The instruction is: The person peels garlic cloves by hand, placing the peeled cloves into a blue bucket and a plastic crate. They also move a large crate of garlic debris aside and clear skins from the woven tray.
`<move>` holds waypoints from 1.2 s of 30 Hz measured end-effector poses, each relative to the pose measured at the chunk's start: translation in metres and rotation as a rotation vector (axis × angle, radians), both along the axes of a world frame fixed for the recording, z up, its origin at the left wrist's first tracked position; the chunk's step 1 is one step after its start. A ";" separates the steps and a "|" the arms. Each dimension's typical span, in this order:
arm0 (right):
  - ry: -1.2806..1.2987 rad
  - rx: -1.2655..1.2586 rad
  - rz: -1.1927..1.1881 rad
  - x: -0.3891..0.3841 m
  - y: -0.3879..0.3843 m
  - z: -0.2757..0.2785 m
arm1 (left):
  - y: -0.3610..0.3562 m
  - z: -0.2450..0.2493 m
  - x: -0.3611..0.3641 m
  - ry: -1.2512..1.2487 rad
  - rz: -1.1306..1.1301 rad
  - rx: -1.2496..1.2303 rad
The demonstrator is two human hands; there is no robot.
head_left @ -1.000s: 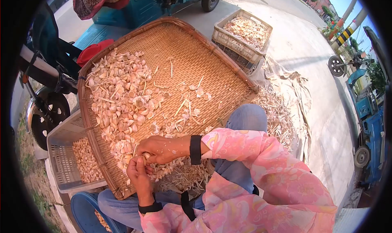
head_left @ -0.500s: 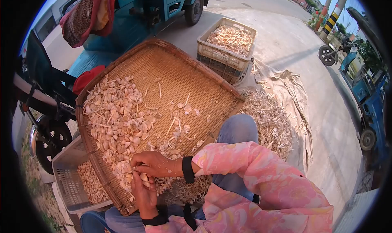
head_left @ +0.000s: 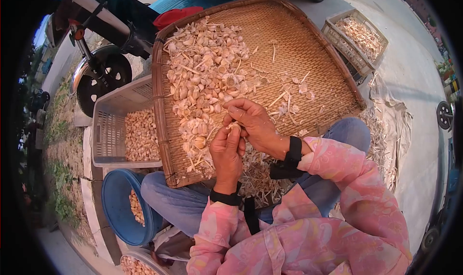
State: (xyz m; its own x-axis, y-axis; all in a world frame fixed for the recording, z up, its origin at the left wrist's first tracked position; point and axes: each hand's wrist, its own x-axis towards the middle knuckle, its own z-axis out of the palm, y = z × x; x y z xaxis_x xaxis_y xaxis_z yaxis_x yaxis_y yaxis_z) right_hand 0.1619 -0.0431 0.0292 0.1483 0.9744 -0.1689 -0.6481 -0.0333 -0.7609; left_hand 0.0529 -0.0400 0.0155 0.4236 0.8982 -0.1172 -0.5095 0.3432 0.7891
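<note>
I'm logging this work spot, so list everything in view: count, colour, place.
Woven tray: one, tan, centre
Garlic heap: one, pinkish white, tray's left
Slotted plastic crate: one, grey, left
Plastic crate of scraps: one, beige, upper right
Round bucket: one, blue, lower left
Cloth sheet: one, beige, right
Fabric: one, red, behind tray
Spoked wheel: one, black, upper left
Distant vehicles: count unclear, right
Floral sleeves: two, pink
Left hand, right hand: bare, meeting over tray's near side

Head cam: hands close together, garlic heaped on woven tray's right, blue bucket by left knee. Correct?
Wrong side: head view shows garlic heaped on the left of the woven tray. Left hand and right hand close together, blue bucket by left knee: fine.
</note>
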 end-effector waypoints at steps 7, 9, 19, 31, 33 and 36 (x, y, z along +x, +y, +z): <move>-0.794 0.066 -0.039 0.027 0.009 -0.032 | 0.003 0.001 -0.013 0.215 0.031 0.094; -0.974 0.223 -0.065 0.024 0.012 -0.040 | 0.004 0.010 -0.021 0.293 0.032 0.116; -1.113 0.550 0.265 0.046 0.001 0.038 | 0.021 0.029 -0.029 0.280 -0.224 0.048; -1.351 0.698 -0.032 0.093 -0.025 0.099 | 0.007 0.076 0.033 0.036 -0.172 0.067; -1.398 0.681 0.021 0.092 -0.032 0.105 | 0.010 0.075 0.037 -0.050 -0.152 -0.030; -1.404 0.614 -0.051 0.106 -0.037 0.100 | 0.025 0.073 0.032 -0.238 -0.154 -0.274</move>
State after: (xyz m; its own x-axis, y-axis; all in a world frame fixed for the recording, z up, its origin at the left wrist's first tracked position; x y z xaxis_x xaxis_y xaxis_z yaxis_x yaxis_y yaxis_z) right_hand 0.2683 -0.0802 0.1297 -0.1261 0.8282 0.5460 0.5927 0.5043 -0.6280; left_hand 0.0849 -0.0150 0.0890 0.5949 0.7714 -0.2258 -0.5938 0.6111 0.5234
